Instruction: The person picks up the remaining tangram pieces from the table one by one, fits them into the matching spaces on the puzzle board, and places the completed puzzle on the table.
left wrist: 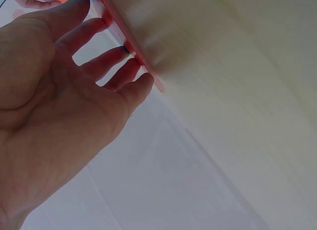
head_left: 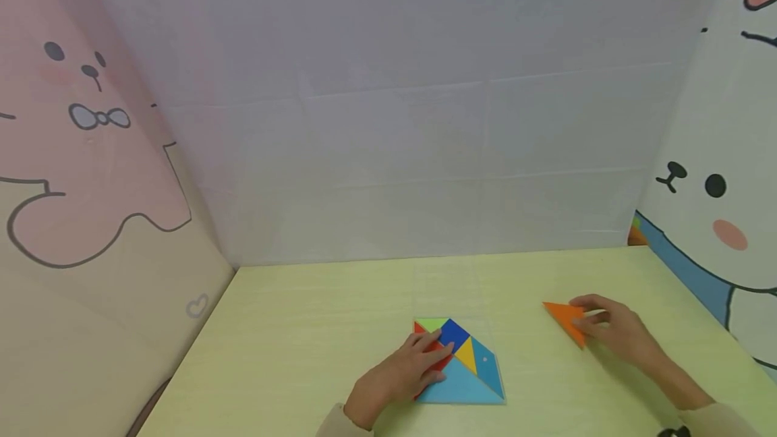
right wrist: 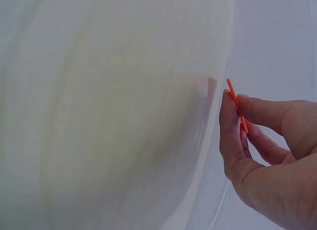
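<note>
My right hand (head_left: 622, 334) pinches an orange tangram triangle (head_left: 562, 316) between thumb and fingers. In the right wrist view that triangle (right wrist: 237, 105) shows edge-on, a thin orange strip above the table. The left hand (head_left: 405, 371) rests with extended fingers on a red tangram piece (head_left: 446, 361), covering part of it. Around those fingers lie a light green piece (head_left: 432, 323), a dark blue square (head_left: 455, 334), a yellow triangle (head_left: 467, 356), a blue piece (head_left: 490, 371) and a large light blue triangle (head_left: 461, 386), fitted edge to edge.
The pieces lie on a pale yellow table (head_left: 291, 349). A white sheet (head_left: 388, 140) hangs behind it, with cartoon-printed cloth on the left (head_left: 91, 174) and right (head_left: 716, 140). A small dark object (head_left: 674, 431) shows at the bottom edge near the right sleeve.
</note>
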The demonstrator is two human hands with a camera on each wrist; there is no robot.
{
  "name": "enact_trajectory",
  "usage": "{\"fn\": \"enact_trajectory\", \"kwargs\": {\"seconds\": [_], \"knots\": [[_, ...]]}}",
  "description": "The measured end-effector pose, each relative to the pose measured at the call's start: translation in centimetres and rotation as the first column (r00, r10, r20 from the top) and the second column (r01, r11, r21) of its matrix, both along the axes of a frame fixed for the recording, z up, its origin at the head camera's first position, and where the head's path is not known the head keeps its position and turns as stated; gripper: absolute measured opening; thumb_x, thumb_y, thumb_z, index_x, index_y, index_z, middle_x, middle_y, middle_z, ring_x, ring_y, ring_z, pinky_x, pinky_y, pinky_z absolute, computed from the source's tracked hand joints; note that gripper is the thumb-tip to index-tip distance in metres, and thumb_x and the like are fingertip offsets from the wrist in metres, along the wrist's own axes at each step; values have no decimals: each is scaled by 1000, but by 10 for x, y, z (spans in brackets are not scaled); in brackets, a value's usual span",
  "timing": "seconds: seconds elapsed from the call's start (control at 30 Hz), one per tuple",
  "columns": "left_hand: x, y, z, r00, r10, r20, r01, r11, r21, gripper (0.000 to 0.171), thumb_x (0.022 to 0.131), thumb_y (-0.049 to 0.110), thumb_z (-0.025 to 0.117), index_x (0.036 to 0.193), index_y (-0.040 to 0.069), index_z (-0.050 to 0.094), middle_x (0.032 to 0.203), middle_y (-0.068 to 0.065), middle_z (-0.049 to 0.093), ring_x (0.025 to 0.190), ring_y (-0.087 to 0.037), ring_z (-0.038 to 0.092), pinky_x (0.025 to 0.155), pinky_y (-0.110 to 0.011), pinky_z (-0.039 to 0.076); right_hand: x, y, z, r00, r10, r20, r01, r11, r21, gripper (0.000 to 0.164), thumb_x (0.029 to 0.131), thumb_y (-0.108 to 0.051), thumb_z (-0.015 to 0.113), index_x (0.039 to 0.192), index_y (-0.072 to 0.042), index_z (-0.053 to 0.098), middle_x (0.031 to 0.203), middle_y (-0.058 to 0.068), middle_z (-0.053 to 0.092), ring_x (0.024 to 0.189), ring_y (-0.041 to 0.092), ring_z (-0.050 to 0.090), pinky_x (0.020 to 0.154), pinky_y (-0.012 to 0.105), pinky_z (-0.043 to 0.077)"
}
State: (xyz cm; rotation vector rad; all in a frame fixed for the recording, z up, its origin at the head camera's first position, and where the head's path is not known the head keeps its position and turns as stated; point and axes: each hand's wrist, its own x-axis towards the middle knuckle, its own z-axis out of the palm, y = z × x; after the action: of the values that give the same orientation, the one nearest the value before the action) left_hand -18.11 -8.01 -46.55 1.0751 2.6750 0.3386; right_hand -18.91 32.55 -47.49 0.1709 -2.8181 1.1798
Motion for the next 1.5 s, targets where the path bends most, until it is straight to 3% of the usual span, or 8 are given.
{"fn": "enact_trajectory", "kwargs": {"seconds": [0.3, 0.47, 1.0, 1.5], "knots": [[0, -1, 3, 999, -30, -18, 30, 1000, 8, 50, 108, 32, 54, 155, 17, 48, 161, -12, 39, 144, -28, 38, 112, -34, 42, -1, -10, 1, 999, 39, -22, -39, 999, -19, 32, 94, -9, 76, 122, 3, 67, 120, 25, 68, 84, 13, 71, 67, 26, 55], [1, -1, 4, 999, -33, -20, 33, 999, 15, 50, 108, 31, 54, 155, 16, 48, 161, -12, 39, 144, -29, 38, 112, -33, 43, -4, -16, 2, 997, 63, -34, -64, 998, -23, 32, 93, -7, 76, 121, 4, 67, 118, 25, 68, 84, 17, 71, 68, 25, 56], [0, -2, 4, 999, -30, -23, 30, 1000, -7, 51, 107, 32, 55, 156, 18, 47, 162, -11, 38, 146, -28, 37, 113, -33, 41, -7, -38, 4, 997, 70, 38, -67, 995, -68, 31, 93, -7, 75, 121, 4, 67, 118, 24, 69, 88, 25, 71, 66, 26, 57], [1, -1, 3, 1000, -25, -17, 24, 1000, -4, 51, 108, 31, 54, 156, 18, 46, 163, -11, 37, 146, -27, 36, 113, -34, 41, -6, -56, 3, 992, 125, -13, -126, 986, -112, 28, 92, -6, 76, 117, 4, 69, 114, 21, 70, 85, 19, 70, 66, 26, 56]]}}
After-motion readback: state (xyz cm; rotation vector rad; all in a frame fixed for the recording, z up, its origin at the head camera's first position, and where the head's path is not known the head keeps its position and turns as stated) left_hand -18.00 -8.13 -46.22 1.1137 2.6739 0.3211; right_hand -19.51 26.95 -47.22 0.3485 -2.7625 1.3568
